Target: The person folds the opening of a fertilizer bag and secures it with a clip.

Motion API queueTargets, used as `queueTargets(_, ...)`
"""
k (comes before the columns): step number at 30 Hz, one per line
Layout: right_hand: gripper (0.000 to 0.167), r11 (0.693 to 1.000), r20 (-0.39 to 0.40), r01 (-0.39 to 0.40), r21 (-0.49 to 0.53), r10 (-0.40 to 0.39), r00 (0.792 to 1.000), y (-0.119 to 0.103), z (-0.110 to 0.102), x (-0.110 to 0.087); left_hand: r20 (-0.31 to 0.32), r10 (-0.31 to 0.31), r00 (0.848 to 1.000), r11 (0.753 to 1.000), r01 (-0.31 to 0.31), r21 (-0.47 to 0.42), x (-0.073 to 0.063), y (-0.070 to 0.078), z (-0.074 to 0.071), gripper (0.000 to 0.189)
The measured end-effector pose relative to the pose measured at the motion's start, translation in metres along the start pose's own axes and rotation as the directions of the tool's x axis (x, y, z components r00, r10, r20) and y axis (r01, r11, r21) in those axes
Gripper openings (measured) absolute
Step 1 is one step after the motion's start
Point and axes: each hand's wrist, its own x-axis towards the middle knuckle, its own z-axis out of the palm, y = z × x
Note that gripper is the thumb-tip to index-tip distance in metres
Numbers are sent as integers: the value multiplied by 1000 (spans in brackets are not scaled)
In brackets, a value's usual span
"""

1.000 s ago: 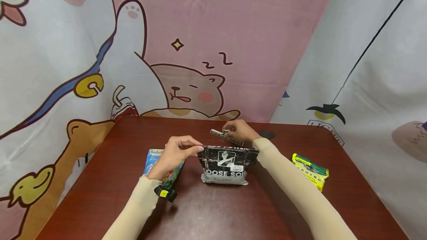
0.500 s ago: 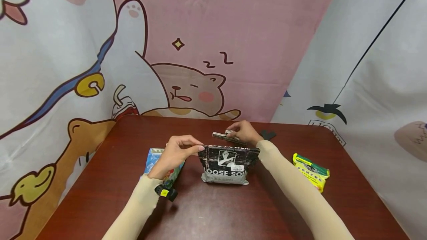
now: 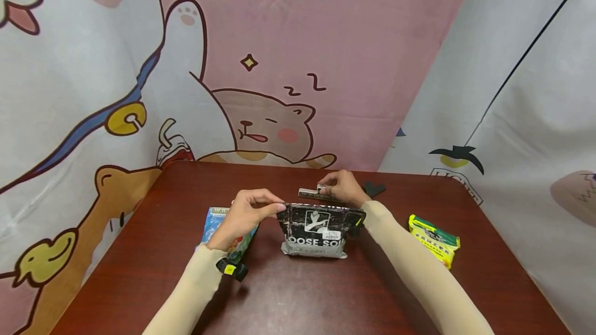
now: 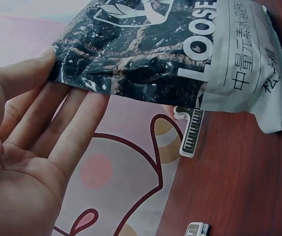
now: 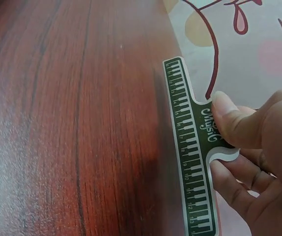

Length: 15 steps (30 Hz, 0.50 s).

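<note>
My left hand (image 3: 244,213) pinches the upper left corner of a black and white soil bag (image 3: 313,234), which stands upright on the table. In the left wrist view the thumb (image 4: 28,73) lies over the bag's edge, the fingers behind it. Beyond the bag, my right hand (image 3: 344,189) holds a long clip (image 3: 309,194) by its grip. Seen from the right wrist, this clip (image 5: 185,132) is dark green with a piano-key pattern and the word "Music"; thumb and fingers squeeze its handle close over the table. The bag hides part of the clip in the head view.
Left of the bag lies a blue pouch (image 3: 215,220) with a similar keyboard-patterned strip (image 3: 219,211) along its top, partly behind my left arm. A yellow and green packet (image 3: 433,239) lies at the right. Behind my right wrist is a dark flat piece (image 3: 374,188). A printed cloth (image 3: 354,66) hangs behind the table (image 3: 298,299).
My right hand has shifted slightly right with the clip, which has turned from a slant to nearly level. The left hand and the soil bag stay as they were.
</note>
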Motion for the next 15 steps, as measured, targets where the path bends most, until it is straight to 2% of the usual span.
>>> queueTargets(15, 11, 996, -110, -67, 60, 73, 991, 5, -20, -15, -4, -4, 1000, 1000, 4, -10, 1, 0, 0, 11)
